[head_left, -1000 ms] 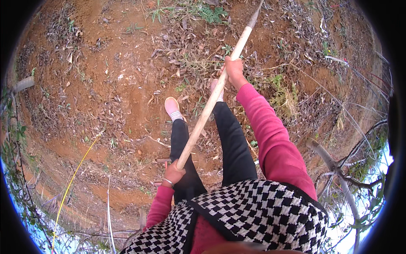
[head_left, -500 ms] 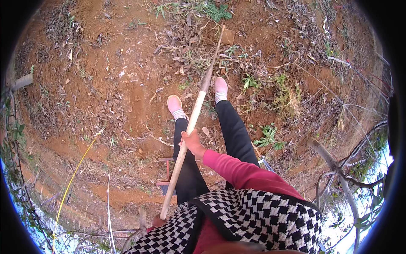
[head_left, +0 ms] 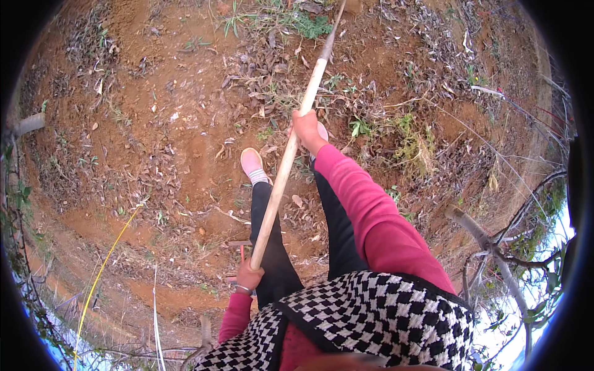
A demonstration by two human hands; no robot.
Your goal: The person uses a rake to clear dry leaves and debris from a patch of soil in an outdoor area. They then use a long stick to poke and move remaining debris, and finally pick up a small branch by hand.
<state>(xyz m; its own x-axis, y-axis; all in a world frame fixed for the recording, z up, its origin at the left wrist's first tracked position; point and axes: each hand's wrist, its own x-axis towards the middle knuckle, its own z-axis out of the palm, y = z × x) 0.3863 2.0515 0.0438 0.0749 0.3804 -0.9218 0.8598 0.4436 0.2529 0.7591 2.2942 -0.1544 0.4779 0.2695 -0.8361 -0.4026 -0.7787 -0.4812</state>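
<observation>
Left hand grips the lower end of a long, plain wooden handle in front of the left thigh, a pale bracelet at its wrist. Right hand, farther up, is closed around the same handle, just beside the partly hidden right shoe. Slanting forward between that and the pink left shoe, the wood meets a dark, tapering socket that reaches the top edge; whether its far end touches soil, I cannot tell. Dry leaves and green weeds cover the reddish ground beyond.
</observation>
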